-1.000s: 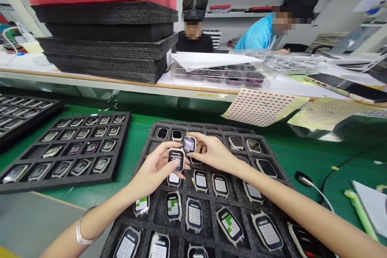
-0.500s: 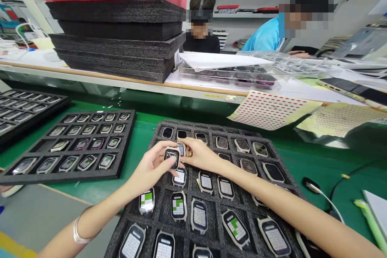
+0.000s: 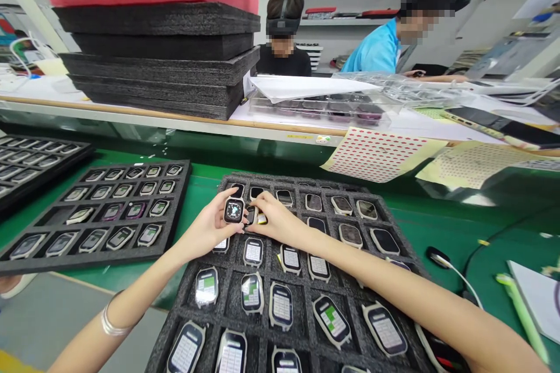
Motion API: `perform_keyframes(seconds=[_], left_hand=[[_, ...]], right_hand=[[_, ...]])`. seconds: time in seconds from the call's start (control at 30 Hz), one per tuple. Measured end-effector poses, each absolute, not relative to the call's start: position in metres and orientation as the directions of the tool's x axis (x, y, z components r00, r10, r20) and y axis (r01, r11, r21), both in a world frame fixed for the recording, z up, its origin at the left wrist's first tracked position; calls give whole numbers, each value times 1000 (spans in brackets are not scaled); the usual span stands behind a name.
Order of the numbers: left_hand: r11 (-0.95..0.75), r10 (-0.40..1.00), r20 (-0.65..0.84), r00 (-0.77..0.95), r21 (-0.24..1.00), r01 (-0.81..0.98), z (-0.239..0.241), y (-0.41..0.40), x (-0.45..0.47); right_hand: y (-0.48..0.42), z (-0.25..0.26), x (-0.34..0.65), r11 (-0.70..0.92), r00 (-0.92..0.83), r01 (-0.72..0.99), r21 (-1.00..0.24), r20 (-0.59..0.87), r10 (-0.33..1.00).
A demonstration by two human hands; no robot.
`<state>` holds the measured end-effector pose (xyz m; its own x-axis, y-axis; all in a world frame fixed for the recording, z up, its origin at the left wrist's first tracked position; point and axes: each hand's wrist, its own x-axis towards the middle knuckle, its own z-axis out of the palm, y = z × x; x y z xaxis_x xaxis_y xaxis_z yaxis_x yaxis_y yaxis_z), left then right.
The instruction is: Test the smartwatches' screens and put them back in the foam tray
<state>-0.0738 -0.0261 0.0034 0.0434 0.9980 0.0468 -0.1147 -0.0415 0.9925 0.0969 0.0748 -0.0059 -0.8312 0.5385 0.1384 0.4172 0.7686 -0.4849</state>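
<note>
A black foam tray (image 3: 205, 315) in front of me holds several small watch bodies with lit screens. My left hand (image 3: 203, 230) grips one watch body (image 3: 233, 210), its lit screen facing up, above the tray's far left pockets. My right hand (image 3: 275, 222) is right beside it, fingertips pinched on a second watch body (image 3: 250, 215) that sits low over a pocket in the second row. The two hands nearly touch.
A second foam tray (image 3: 177, 210) of watch bodies lies to the left, a third (image 3: 79, 154) further left. Stacked black and red foam sheets (image 3: 157, 58) stand on the shelf behind. Red-dot sticker sheets (image 3: 376, 154), a clear plastic tray (image 3: 324, 108), a black cable (image 3: 437, 257). Two people sit opposite.
Both hands have moved left and toward the tray's far corner. The watch body in my right hand came down from raised to low over a pocket; the left one now shows a different screen.
</note>
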Motion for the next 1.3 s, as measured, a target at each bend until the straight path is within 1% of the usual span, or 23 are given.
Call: perform_keyframes(seconds=[0.13, 0.23, 0.3, 0.37, 0.47, 0.57, 0.6, 0.63, 0.67, 0.7, 0.73, 0.77, 0.8, 0.87, 1.0, 1.07, 1.3], left_hand=[[-36, 997, 44, 58, 991, -127, 5, -31, -69], [-20, 999, 28, 46, 987, -157, 8, -33, -64], [-2, 999, 10, 45, 984, -180, 10, -32, -57], [16, 999, -5, 53, 980, -196, 14, -30, -47], [26, 995, -7, 97, 980, -195, 19, -28, -29], [-16, 994, 27, 107, 995, -103, 22, -29, -16], [-44, 995, 48, 91, 998, -44, 24, -30, -12], [-77, 995, 76, 69, 997, 19, 25, -31, -10], [-106, 994, 103, 46, 991, 80, 26, -32, -8], [-130, 991, 128, 23, 982, 135, 26, -33, -6], [-149, 988, 151, 2, 972, 180, 26, -34, -4], [-163, 985, 170, -14, 964, 212, 26, -34, -2], [-173, 983, 184, -26, 957, 232, 25, -35, -1], [-194, 977, 211, -41, 947, 256, 21, -36, 1], [-217, 968, 242, -69, 943, 253, 9, -36, 1], [-207, 968, 234, -85, 947, 246, 5, -35, 0], [-172, 971, 208, -116, 950, 262, 3, -36, 0]], right_hand=[[75, 13, 125, 804, -829, 481, -349, 116, 547], [79, 16, 146, 785, -812, 538, -307, 62, 581], [80, 10, 152, 756, -782, 573, -317, 62, 620], [79, 1, 152, 710, -731, 613, -347, 93, 676], [75, -7, 147, 651, -686, 610, -451, 111, 719], [70, -2, 149, 650, -725, 515, -559, 121, 678], [68, 2, 152, 640, -736, 448, -624, 149, 660], [65, 7, 155, 599, -738, 358, -716, 175, 651], [63, 12, 159, 515, -732, 250, -820, 188, 654], [61, 17, 164, 392, -724, 140, -909, 176, 667], [58, 21, 168, 251, -716, 47, -967, 143, 684], [56, 24, 173, 125, -709, -10, -992, 95, 699], [54, 26, 176, 35, -705, -26, -999, 43, 708], [51, 28, 182, -77, -708, -53, -996, -17, 707], [45, 25, 186, -262, -766, -185, -947, -28, 642], [43, 23, 185, -304, -793, -225, -926, -7, 610], [45, 21, 188, -329, -848, -247, -912, 39, 529]])
